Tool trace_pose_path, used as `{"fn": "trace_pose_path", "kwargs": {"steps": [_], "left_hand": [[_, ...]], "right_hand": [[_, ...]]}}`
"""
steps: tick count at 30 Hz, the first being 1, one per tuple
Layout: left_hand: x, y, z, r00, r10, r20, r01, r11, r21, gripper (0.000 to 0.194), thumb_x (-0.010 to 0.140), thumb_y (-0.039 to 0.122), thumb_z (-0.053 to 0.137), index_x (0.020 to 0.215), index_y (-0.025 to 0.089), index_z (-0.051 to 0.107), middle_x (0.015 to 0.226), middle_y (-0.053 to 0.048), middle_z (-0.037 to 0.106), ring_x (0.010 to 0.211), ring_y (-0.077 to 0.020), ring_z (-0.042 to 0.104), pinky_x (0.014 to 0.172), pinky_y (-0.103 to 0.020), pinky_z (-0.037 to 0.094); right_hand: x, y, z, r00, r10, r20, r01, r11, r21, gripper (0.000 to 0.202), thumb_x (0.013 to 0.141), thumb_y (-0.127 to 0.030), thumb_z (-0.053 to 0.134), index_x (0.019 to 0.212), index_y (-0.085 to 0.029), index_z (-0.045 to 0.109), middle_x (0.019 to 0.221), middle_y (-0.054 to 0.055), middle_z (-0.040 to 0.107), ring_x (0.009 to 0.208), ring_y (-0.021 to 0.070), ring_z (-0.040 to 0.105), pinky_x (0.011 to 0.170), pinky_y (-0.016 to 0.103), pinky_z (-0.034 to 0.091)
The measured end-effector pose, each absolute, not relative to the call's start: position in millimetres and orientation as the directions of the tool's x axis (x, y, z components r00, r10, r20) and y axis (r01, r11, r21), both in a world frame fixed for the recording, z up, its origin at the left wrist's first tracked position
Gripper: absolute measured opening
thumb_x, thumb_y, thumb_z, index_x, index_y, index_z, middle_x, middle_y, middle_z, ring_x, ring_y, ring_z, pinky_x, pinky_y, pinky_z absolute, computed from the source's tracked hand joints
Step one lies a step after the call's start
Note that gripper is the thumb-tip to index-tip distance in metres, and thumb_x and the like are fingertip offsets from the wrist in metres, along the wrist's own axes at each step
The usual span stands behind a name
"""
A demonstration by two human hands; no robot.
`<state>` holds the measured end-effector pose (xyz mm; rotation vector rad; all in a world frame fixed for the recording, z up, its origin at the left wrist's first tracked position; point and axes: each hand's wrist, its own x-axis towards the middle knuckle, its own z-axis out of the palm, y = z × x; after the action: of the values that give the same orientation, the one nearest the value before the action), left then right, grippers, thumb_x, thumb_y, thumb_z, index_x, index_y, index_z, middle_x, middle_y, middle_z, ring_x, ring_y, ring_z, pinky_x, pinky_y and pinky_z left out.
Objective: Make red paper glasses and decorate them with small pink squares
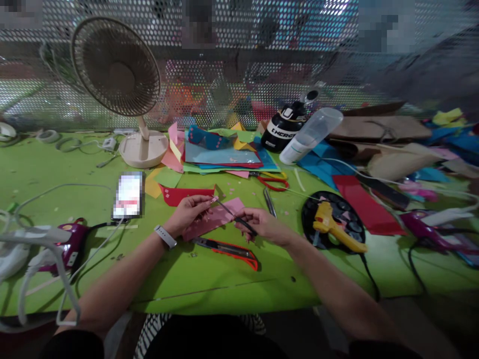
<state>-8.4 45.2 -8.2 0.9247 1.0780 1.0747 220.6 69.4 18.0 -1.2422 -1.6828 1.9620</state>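
My right hand point(260, 224) is closed around a slim dark pointed tool point(244, 224), possibly tweezers, whose tip slants up to my other hand. At that tip is a small pink paper piece point(214, 198). My left hand point(190, 213), with a grey band on the wrist, pinches at this piece. Under both hands lies a pink paper sheet point(234, 207). Just behind my left hand stands a folded red paper strip point(175, 196) with small pink bits on it. An orange and black box cutter point(234, 251) rests in front of my hands.
Behind are blue paper sheets point(224, 154), red-and-yellow scissors point(275, 183) and a fan point(144, 149). A phone point(127, 194) lies left. Rightward are a yellow glue gun point(329, 227) on a black round tray point(309, 214), a clear bottle point(312, 134) and a red strip point(368, 207). Cables cross both sides.
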Motion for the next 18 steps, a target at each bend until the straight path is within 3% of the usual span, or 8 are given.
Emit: {"fn": "trace_pose_path", "kwargs": {"steps": [12, 18], "left_hand": [[-8.4, 44.8, -7.6, 0.14, 0.968, -0.21, -0.209, 0.236, 0.949, 0.038, 0.071, 0.046, 0.076, 0.081, 0.012, 0.065, 0.057, 0.002, 0.061, 0.043, -0.0045, 0.048, 0.045, -0.017, 0.035], [-8.7, 44.5, -5.8, 0.134, 0.972, -0.195, -0.216, 0.22, 0.951, 0.037, 0.072, 0.045, 0.076, 0.083, 0.012, 0.065, 0.059, 0.002, 0.061, 0.044, -0.0045, 0.049, 0.045, -0.017, 0.036]], "right_hand": [[224.8, 72.7, 12.3, -0.573, 0.713, -0.404, 0.307, -0.27, -0.913, 0.061, 0.056, -0.059, 0.08, 0.092, -0.015, 0.06, 0.061, -0.004, 0.061, 0.046, 0.0073, 0.058, 0.045, 0.021, 0.043], [225.3, 73.3, 13.9, -0.57, 0.722, -0.392, 0.282, -0.276, -0.919, 0.06, 0.057, -0.059, 0.079, 0.092, -0.014, 0.06, 0.061, -0.004, 0.06, 0.046, 0.0075, 0.057, 0.044, 0.02, 0.043]]}}
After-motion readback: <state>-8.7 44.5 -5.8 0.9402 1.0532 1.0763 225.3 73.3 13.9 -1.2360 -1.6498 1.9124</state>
